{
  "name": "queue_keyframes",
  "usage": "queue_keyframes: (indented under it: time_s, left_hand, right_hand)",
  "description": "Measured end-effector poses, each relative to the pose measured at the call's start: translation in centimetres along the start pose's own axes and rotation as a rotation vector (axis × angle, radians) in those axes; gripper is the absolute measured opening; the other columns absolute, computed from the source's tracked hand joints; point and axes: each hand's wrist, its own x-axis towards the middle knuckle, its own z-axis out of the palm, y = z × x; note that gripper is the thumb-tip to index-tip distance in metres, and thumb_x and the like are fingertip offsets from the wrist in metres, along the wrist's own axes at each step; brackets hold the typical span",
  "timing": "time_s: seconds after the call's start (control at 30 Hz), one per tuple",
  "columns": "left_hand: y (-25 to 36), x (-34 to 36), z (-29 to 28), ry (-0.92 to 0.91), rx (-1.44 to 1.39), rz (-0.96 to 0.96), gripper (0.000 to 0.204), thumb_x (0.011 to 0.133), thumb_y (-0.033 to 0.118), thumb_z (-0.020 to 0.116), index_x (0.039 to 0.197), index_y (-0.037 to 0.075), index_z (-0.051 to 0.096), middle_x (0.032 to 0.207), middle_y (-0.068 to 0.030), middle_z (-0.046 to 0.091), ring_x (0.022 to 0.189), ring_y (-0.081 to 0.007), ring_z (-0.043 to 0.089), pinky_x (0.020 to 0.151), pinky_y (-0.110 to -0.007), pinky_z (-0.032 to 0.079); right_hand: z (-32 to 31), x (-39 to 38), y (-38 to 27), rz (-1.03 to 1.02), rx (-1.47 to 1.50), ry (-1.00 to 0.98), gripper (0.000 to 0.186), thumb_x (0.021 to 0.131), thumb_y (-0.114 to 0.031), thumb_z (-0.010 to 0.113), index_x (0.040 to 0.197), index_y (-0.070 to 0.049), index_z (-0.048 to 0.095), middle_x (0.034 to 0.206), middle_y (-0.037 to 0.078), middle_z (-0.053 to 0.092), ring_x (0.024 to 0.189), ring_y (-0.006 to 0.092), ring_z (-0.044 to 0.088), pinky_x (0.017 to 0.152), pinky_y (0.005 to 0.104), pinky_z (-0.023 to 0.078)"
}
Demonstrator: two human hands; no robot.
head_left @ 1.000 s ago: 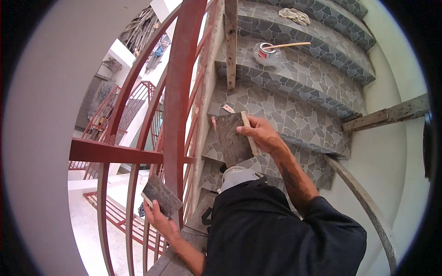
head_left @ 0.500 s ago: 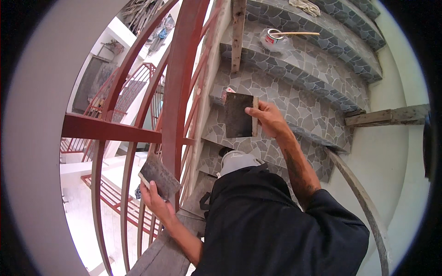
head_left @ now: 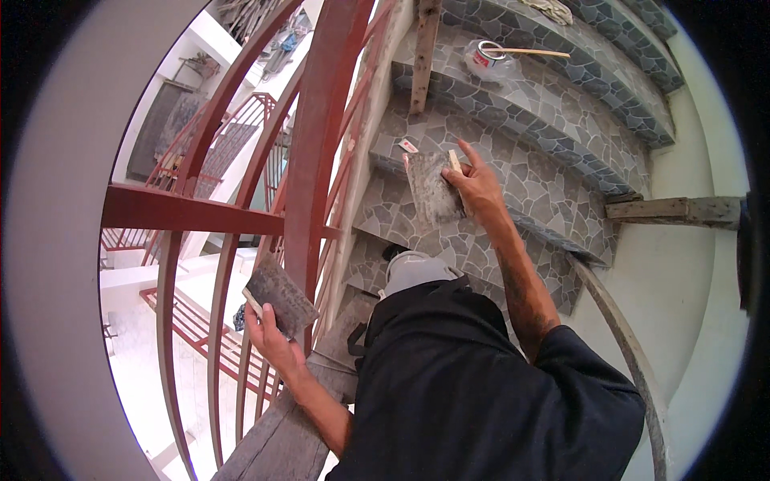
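My left hand (head_left: 277,349) is closed on a flat, rectangular putty scraper (head_left: 282,295) with a pale strip along one edge. That scraper is held beside the red railing (head_left: 303,192), its grey, smeared face upward. Over the stone-patterned stairs, my right hand (head_left: 480,191) pinches a second putty scraper (head_left: 433,191) by its light wooden edge, one finger raised away from it. The face of this one looks mottled grey. Beyond it on a step lies a small red and white packet (head_left: 408,146).
An open can (head_left: 486,56) with a stick (head_left: 533,53) across it stands in clear plastic on a higher step. A cloth (head_left: 552,10) lies further up. Wooden props (head_left: 423,64) and a beam (head_left: 678,211) cross the stairs. A plank (head_left: 277,441) is at lower left.
The scraper in my right hand has turned from its dark face to a lighter grey one, and a finger has lifted. The view has shifted slightly; the left scraper has tilted a little.
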Motion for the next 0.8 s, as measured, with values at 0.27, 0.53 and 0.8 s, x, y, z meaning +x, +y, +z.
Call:
queue_keyframes:
  time_s: [0.27,0.53,0.8]
  left_hand:
    - [-0.3,-0.1,0.3,-0.061,0.034,0.009,0.056,0.095,0.019,0.059,0.142,-0.004,0.040,0.131,-0.0168,0.053,0.117,-0.0267,0.054,0.099,-0.039,0.045]
    - [-0.3,-0.4,0.2,-0.048,0.092,0.013,0.054,0.095,0.019,0.060,0.142,-0.003,0.041,0.128,-0.0150,0.055,0.116,-0.0251,0.054,0.099,-0.039,0.044]
    - [-0.3,-0.7,0.9,-0.071,0.030,0.012,0.045,0.098,0.023,0.059,0.133,-0.002,0.049,0.117,-0.0112,0.061,0.103,-0.0188,0.061,0.095,-0.034,0.047]
  right_hand:
    - [-0.2,0.7,0.1,0.089,0.149,-0.094,0.052,0.083,-0.011,0.071,0.129,0.003,0.053,0.104,0.011,0.066,0.092,0.0184,0.063,0.082,0.0317,0.052]
    - [-0.2,1.1,0.8,0.152,0.320,-0.132,0.033,0.086,-0.011,0.068,0.115,0.001,0.062,0.098,0.008,0.066,0.084,0.0181,0.063,0.075,0.0345,0.051]
    - [-0.2,1.7,1.4,0.180,0.251,-0.125,0.033,0.087,-0.013,0.067,0.115,0.004,0.061,0.100,0.010,0.067,0.083,0.0189,0.067,0.075,0.0336,0.055]
